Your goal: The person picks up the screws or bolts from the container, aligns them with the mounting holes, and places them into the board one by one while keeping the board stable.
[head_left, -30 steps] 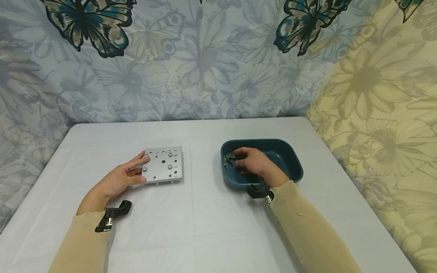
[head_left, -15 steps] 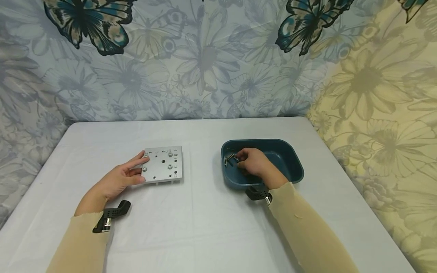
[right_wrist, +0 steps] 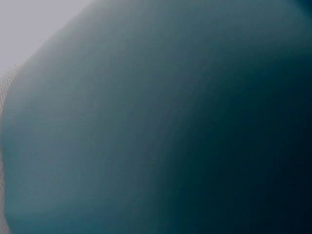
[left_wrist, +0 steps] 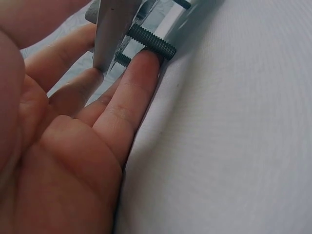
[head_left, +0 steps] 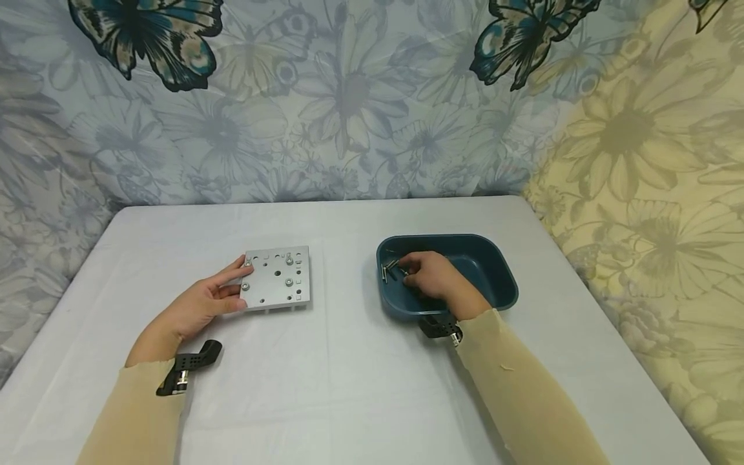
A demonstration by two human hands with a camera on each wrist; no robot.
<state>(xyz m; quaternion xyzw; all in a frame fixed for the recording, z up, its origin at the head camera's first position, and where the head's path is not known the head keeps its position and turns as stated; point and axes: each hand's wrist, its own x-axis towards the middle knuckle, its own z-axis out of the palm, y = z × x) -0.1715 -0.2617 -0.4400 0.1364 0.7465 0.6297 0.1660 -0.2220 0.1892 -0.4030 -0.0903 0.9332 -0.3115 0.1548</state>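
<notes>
A silver metal plate (head_left: 270, 297) with several holes and bolts lies on the left half of the table. My left hand (head_left: 194, 310) grips its left edge, with fingers over the top and at the side. In the left wrist view, threaded bolt shanks (left_wrist: 153, 41) stick out under the plate (left_wrist: 113, 31), and one fingertip is beside a shank. My right hand (head_left: 433, 278) reaches into a dark blue tray (head_left: 488, 271), fingers bent down at several small screws (head_left: 391, 266) in its left end. Its fingertips are partly hidden, so a hold on a screw is unclear.
A white cloth covers the table (head_left: 349, 374). Behind it hangs a flowered, butterfly-printed curtain (head_left: 349, 129). The right wrist view is filled by the blurred tray wall (right_wrist: 97, 122). Black camera mounts (head_left: 188, 368) sit on both wrists.
The right hand's fingers have shifted slightly among the screws, drawing in a little. The left hand and plate stay where they were; the head view has tilted slightly.
</notes>
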